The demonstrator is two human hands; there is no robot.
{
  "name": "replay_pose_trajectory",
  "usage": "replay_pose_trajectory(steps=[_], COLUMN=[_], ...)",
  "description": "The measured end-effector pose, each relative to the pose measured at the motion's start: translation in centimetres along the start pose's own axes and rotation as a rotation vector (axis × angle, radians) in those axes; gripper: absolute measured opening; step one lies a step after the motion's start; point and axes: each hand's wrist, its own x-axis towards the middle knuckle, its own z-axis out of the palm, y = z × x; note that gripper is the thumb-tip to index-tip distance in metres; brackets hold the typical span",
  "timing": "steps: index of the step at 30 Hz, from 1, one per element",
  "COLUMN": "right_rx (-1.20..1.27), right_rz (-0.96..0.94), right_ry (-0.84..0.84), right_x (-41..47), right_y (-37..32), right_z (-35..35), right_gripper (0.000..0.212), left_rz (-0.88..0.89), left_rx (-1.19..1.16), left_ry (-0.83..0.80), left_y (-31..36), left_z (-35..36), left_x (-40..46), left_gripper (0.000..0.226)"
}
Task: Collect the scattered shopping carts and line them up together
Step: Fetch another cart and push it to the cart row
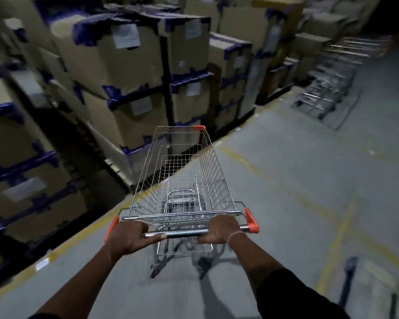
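Cart (182, 176), empty, sits straight ahead of both hands; left hand (129, 236) and right hand (221, 229) grip its handle (184, 233). Row of nested carts (332, 84) waits far ahead, to the right. Step: delivering this cart. Next likely needs steering right to nest it.

Stacked cardboard boxes (134, 65) beside grey floor (309, 180).

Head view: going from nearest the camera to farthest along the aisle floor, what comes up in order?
The person's hands, left hand and right hand, gripping the cart handle → the empty wire cart basket → open grey floor → the row of nested carts at far right.
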Motion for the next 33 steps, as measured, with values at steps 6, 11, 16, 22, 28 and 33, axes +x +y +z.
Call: replay_pose_trajectory(steps=[6, 11, 16, 22, 28, 33], right_rx=[0.118, 0.205, 0.270, 0.294, 0.302, 0.333], right_rz=[0.147, 0.249, 0.331, 0.466, 0.548, 0.586], right_ry=[0.040, 0.113, 0.178, 0.200, 0.248, 0.244], right_x=[-1.1, -1.6, -1.0, 0.7, 2.2, 3.8], right_y=[2.9, 7.0, 12.4, 20.0, 27.6, 34.1], right_z=[0.8, 1.1, 0.9, -0.2, -1.6, -2.9], right_gripper=[0.076, 0.074, 0.077, 0.068, 0.058, 0.050], left_rz=[0.202, 0.330, 0.435, 0.523, 0.586, 0.630], left_rx=[0.042, 0.074, 0.099, 0.124, 0.147, 0.156], left_ry=[0.012, 0.005, 0.007, -0.042, -0.098, -0.155], left_y=[1.9, 6.0, 11.3, 18.6, 26.0, 32.3], left_z=[-1.2, -2.2, -3.7, -5.4, -7.4, -8.5], left_x=[6.8, 12.6, 18.5, 25.8, 32.8, 38.4], left_gripper=[0.103, 0.098, 0.099, 0.096, 0.100, 0.102])
